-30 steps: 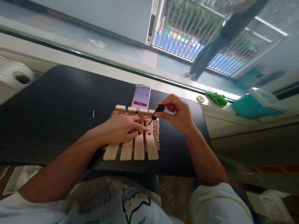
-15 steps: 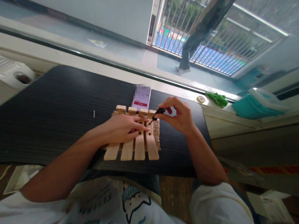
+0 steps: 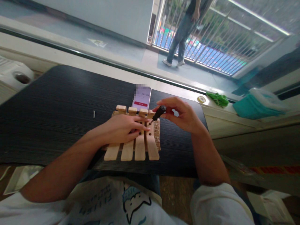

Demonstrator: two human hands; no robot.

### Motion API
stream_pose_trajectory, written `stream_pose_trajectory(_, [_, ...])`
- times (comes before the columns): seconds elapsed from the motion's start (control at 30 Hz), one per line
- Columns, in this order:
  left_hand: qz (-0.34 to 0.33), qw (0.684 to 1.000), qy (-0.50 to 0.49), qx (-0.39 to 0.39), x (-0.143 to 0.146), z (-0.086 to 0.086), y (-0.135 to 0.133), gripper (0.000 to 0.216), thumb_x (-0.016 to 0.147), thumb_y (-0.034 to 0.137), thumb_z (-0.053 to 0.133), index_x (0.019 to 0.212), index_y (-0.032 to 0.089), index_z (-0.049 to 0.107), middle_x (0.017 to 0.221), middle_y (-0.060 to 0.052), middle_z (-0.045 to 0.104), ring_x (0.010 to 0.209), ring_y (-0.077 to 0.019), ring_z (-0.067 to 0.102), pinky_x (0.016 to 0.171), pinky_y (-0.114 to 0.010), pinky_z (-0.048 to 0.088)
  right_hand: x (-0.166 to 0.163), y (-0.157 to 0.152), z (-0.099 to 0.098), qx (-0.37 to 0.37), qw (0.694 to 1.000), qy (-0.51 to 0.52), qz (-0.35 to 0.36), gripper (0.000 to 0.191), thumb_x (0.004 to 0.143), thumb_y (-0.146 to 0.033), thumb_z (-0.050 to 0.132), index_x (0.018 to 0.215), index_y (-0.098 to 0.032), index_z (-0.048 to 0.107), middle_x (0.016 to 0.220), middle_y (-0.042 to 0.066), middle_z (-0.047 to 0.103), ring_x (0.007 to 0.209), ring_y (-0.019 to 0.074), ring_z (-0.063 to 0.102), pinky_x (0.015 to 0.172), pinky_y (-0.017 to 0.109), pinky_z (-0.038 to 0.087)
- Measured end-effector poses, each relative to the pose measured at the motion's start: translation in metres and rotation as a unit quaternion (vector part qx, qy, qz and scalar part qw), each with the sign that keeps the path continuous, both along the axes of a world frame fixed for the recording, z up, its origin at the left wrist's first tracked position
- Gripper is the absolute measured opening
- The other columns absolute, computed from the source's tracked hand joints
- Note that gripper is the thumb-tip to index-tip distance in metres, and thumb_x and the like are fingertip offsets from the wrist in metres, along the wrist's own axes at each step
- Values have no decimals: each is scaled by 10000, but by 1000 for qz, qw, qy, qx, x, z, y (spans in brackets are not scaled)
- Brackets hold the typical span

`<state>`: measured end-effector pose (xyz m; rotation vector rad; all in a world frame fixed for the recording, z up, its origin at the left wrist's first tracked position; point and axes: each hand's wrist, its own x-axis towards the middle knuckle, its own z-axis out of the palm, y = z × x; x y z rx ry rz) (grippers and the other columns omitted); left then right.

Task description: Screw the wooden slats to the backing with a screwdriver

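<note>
A slatted wooden piece of several light planks lies on the black table near its front edge. My left hand rests flat on the slats, fingers stretched toward the right plank. My right hand pinches a small black-handled screwdriver, whose tip points down at the top of the right slat. A phone with a lit screen lies just behind the wood. A loose screw lies on the table to the left.
A window sill runs behind the table, with a green cloth, a small round item and a teal bag at the right. A white appliance stands at far left. Outside, a person walks past railings.
My right hand has turned the screwdriver handle slightly between its fingers while the tip stays on the slat. The left hand has not moved. The person outside has walked leftward.
</note>
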<state>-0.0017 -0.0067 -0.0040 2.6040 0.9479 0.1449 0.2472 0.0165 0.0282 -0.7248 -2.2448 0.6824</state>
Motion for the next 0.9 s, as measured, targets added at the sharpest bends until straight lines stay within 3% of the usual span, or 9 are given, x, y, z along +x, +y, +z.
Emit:
stream_pose_trajectory(0.23, [-1, 1000, 7, 13, -1, -1, 0, 440, 933, 210, 504, 1273, 451, 644, 1477, 66, 537, 1281, -245, 588, 1049, -417, 494, -4, 0, 3, 2, 1000, 3, -1, 195, 846, -239, 711, 1039, -251, 731, 873, -24, 772, 537, 51, 451, 530, 239, 400])
stream_pose_trajectory(0.9, [-4, 1000, 6, 10, -1, 0, 0, 442, 930, 210, 485, 1271, 436, 651, 1478, 54, 538, 1264, -246, 603, 1011, -389, 508, -17, -3, -4, -42, 993, 64, -93, 197, 747, -290, 792, 931, -250, 736, 768, -49, 684, 550, 57, 380, 517, 256, 321])
